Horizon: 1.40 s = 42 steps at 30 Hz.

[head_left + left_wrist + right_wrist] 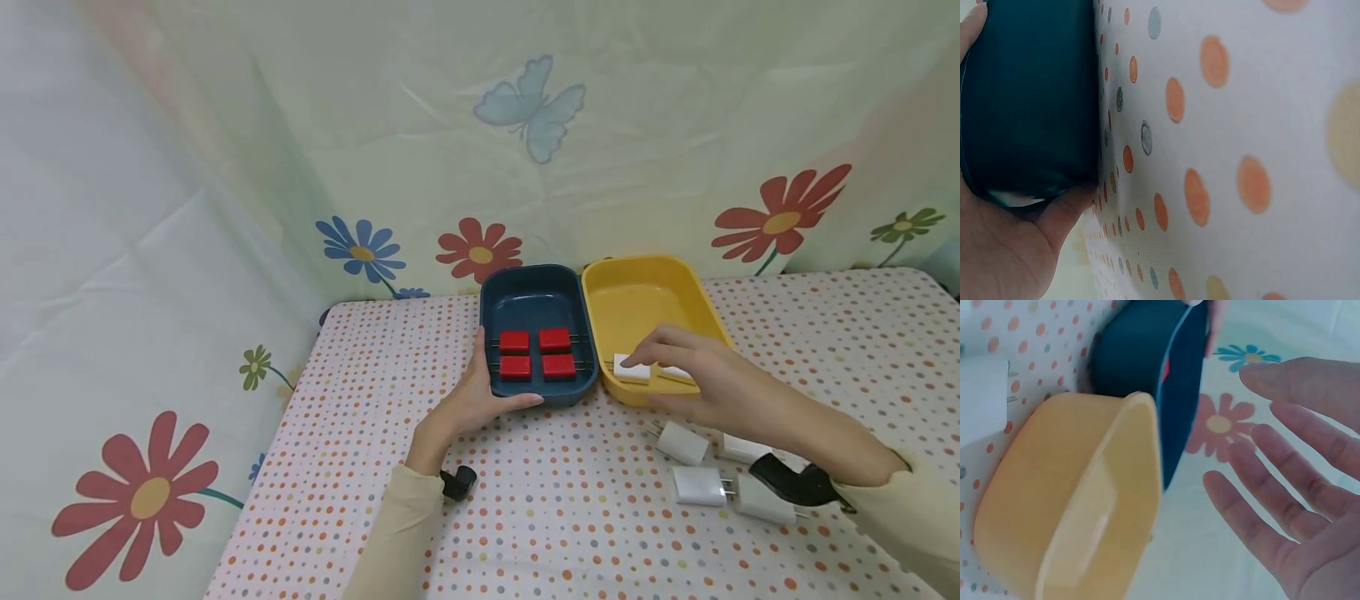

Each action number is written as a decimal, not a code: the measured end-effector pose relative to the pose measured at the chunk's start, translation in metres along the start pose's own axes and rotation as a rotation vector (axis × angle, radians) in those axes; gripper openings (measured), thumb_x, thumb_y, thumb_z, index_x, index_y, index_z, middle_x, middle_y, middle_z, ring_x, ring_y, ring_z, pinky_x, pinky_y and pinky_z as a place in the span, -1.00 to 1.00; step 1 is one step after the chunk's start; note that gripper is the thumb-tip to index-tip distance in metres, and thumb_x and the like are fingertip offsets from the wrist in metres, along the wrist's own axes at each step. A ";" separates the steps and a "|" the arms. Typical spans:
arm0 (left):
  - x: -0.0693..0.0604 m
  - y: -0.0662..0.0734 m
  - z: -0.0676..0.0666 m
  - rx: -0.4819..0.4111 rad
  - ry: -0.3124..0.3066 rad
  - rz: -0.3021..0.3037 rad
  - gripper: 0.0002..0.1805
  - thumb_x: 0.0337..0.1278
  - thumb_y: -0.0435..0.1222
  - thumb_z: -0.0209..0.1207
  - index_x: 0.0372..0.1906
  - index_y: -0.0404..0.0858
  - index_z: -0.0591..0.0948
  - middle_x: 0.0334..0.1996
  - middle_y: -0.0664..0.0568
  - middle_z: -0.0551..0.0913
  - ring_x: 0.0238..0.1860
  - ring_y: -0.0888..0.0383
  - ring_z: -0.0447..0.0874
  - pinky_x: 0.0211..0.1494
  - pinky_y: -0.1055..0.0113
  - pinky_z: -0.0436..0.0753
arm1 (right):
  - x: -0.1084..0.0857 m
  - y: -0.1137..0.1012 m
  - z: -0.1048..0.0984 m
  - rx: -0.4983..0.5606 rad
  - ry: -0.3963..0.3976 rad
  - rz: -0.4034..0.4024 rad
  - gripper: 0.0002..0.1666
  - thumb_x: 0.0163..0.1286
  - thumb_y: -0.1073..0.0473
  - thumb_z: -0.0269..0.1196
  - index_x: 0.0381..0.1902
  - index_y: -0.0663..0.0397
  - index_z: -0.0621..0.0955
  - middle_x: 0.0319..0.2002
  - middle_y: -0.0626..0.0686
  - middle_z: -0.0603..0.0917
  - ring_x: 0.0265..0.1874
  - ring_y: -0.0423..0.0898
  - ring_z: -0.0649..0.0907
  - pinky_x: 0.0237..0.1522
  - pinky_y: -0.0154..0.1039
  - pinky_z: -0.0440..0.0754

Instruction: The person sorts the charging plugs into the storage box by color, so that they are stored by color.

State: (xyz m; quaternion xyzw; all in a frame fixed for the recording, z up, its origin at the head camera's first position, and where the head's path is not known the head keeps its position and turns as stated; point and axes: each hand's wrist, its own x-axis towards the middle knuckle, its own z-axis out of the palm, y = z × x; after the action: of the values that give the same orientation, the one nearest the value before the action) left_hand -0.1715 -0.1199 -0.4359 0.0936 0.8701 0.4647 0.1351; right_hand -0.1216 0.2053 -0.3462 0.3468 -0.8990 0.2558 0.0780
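In the head view, the left hand [474, 396] clasps the near left corner of a smooth, round-cornered blue tray [532, 304], fingers along its side, thumb along its front. Four glossy, boxy red plugs [558, 367] lie inside in two rows, thin metal prongs pointing outward. A similarly rounded yellow tray [637, 307] stands against it; the right hand [716, 379] is over two white plugs [633, 372] in there, though I can't tell whether it touches them. Four more white blocks [682, 443] lie on the dotted desk [570, 533]. The left wrist view shows palm and thumb against the blue tray's dark, curved wall. In the right wrist view, the right hand's fingers spread loosely, gripping nothing, and the yellow tray's inner wall carries a soft shine.
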 end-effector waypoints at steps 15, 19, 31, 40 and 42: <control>-0.001 -0.001 0.000 0.024 0.002 -0.025 0.50 0.06 0.13 0.52 0.68 0.04 -0.47 0.72 0.02 -0.20 0.68 -0.03 -0.16 0.59 -0.19 0.20 | -0.068 0.017 0.019 0.015 -0.250 0.164 -0.49 0.08 0.27 0.64 0.00 -0.07 0.73 -0.03 -0.11 0.65 -0.17 -0.18 0.64 -0.24 -0.23 0.74; -0.002 -0.002 0.000 0.023 0.002 -0.027 0.50 0.07 0.13 0.51 0.68 0.03 -0.47 0.72 0.02 -0.20 0.68 -0.02 -0.16 0.59 -0.19 0.20 | -0.079 0.021 0.032 0.049 -0.288 0.176 -0.49 0.04 0.24 0.66 -0.03 -0.08 0.74 -0.07 -0.16 0.62 -0.19 -0.26 0.61 -0.26 -0.25 0.71; -0.002 0.000 0.000 0.012 0.000 -0.006 0.48 0.10 0.10 0.51 0.68 0.02 -0.47 0.71 -0.02 -0.17 0.67 -0.05 -0.14 0.57 -0.22 0.22 | -0.089 0.019 0.048 0.095 -0.324 0.243 -0.49 0.05 0.26 0.65 -0.02 -0.03 0.74 -0.02 -0.07 0.63 -0.21 -0.21 0.62 -0.27 -0.24 0.71; -0.001 -0.001 0.000 0.006 -0.002 0.000 0.48 0.10 0.09 0.50 0.68 -0.01 -0.46 0.71 -0.02 -0.17 0.67 -0.05 -0.14 0.58 -0.22 0.20 | -0.095 0.016 0.056 0.114 -0.320 0.247 -0.46 0.02 0.29 0.66 -0.01 0.01 0.72 -0.04 -0.06 0.61 -0.27 -0.36 0.51 -0.37 -0.35 0.64; -0.001 -0.002 0.000 0.007 -0.004 -0.001 0.48 0.11 0.10 0.50 0.68 0.00 -0.47 0.71 -0.01 -0.17 0.67 -0.05 -0.14 0.58 -0.22 0.20 | -0.096 0.016 0.057 0.104 -0.318 0.264 -0.43 0.01 0.28 0.66 0.01 0.03 0.71 -0.05 -0.06 0.60 -0.28 -0.37 0.49 -0.38 -0.34 0.62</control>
State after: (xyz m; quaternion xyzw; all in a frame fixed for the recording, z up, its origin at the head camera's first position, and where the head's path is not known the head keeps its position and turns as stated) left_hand -0.1702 -0.1211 -0.4374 0.0946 0.8715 0.4613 0.1367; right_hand -0.0587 0.2422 -0.4322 0.2657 -0.9232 0.2518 -0.1168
